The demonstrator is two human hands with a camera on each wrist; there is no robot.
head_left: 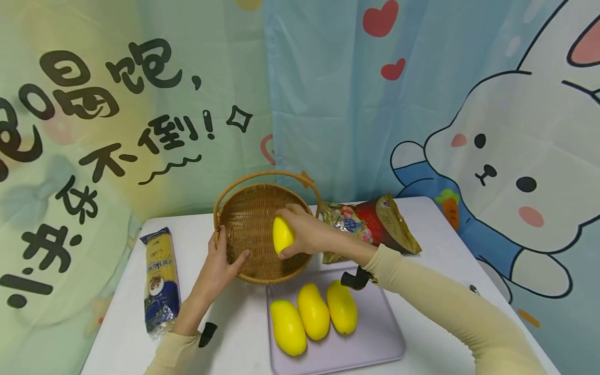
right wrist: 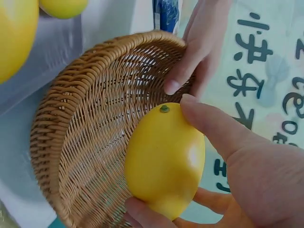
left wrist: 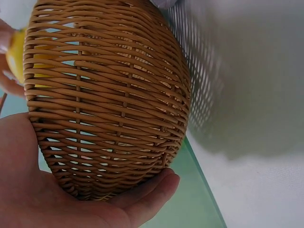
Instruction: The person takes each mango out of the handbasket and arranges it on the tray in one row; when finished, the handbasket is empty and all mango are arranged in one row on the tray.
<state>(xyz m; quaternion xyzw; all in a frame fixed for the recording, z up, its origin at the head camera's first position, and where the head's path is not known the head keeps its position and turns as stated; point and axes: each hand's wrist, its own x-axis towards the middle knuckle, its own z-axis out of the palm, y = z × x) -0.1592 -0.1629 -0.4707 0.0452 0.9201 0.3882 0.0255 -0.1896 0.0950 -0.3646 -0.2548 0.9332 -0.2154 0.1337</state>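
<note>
A brown wicker basket (head_left: 253, 229) with a hoop handle is tilted so that its inside faces me. My left hand (head_left: 216, 268) grips its left side, thumb inside the rim and fingers under the woven outer wall (left wrist: 114, 95). In front of the basket's opening, my right hand (head_left: 304, 232) holds a yellow mango (right wrist: 166, 156) between thumb and fingers. The mango's small green stem end points toward the left thumb in the right wrist view. Below the basket, three more yellow mangoes (head_left: 313, 311) lie side by side on a pale purple tray (head_left: 370, 341).
A blue and yellow plastic packet (head_left: 161, 281) lies at the table's left. Behind the right forearm is a red and gold bag (head_left: 375, 224) with fruit pictures. A printed curtain (head_left: 319, 104) hangs behind the white table (head_left: 234, 338).
</note>
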